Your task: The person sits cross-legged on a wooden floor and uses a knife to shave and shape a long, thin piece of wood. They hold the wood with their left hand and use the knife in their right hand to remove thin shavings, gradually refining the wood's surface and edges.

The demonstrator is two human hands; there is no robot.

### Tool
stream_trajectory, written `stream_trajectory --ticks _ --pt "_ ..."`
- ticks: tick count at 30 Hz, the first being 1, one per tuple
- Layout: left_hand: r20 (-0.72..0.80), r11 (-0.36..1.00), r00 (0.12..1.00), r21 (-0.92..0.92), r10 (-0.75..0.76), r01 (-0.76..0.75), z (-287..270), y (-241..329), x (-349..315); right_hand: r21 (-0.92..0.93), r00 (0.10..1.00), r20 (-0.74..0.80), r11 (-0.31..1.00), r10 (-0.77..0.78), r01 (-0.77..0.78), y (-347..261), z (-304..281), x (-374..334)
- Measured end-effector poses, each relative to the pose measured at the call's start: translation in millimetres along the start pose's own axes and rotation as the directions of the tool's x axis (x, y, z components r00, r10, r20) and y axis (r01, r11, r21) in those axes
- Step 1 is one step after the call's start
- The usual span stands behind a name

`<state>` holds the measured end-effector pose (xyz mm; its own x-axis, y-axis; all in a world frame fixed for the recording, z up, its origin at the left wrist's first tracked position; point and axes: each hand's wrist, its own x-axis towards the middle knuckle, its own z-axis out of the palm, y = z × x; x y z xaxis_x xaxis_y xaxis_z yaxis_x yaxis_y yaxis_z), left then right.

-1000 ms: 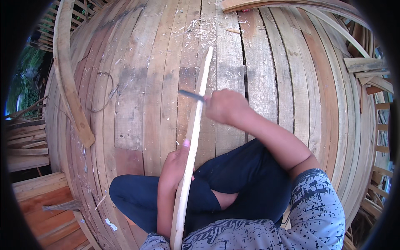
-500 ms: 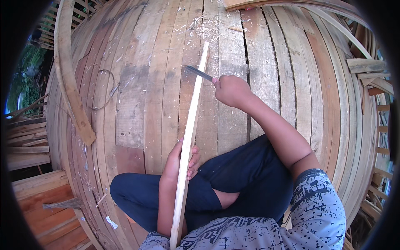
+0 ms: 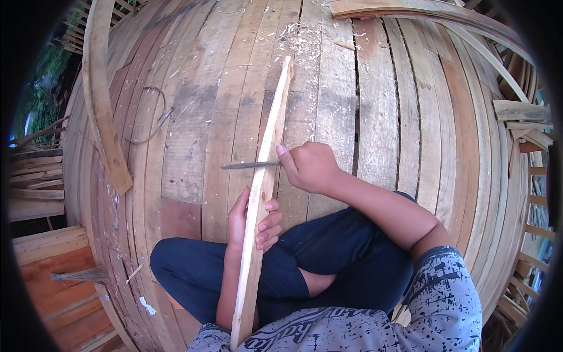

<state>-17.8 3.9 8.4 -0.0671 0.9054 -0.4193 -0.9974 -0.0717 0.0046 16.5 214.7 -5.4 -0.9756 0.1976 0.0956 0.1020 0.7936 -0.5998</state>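
A long pale wooden stick (image 3: 271, 138) slants away from my lap, its far end over the plank floor. My left hand (image 3: 257, 226) is wrapped round its lower part, thumb on the left side and fingers on the right. In my right hand (image 3: 311, 167) is a knife, its handle hidden in the closed fist. The dark knife blade (image 3: 240, 166) lies across the stick a little beyond my left hand, with the tip sticking out to the left. The stick's top face looks smooth and light; its right side is browner with knots.
Wood shavings (image 3: 302, 38) litter the plank floor (image 3: 234, 105) past the stick's end. A long board (image 3: 105, 111) leans at the left, near a thin curved strip (image 3: 153, 126). Other boards (image 3: 434, 14) lie at the far right. Stacked timber (image 3: 519, 110) stands at the right edge.
My right hand has drawn the knife along the stick toward me, from near its far end to just beyond my left hand. The left hand keeps its hold; the stick has turned slightly.
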Motion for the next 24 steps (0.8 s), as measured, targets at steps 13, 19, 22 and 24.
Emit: stream_trajectory --ticks 13,19,22,24 --pt "0.063 1.0 0.998 -0.011 -0.023 0.024 -12.4 -2.3 -10.7 -0.191 0.943 -0.239 0.941 0.23 -0.278 55.2 21.4 52.0" --pt "0.005 1.0 1.0 -0.026 0.002 -0.002 -14.4 -3.6 -10.1 -0.22 0.98 -0.168 0.973 -0.107 0.069 6.3 26.9 28.5" --pt "-0.002 0.999 1.0 -0.04 -0.004 0.004 -16.2 -2.1 -7.5 -0.257 0.965 -0.231 0.965 -0.122 0.06 13.4 35.0 35.0" --pt "-0.034 1.0 0.999 -0.023 0.006 -0.006 -13.0 -2.0 -12.6 -0.31 0.958 -0.269 0.951 -0.099 0.011 22.0 42.5 44.9"
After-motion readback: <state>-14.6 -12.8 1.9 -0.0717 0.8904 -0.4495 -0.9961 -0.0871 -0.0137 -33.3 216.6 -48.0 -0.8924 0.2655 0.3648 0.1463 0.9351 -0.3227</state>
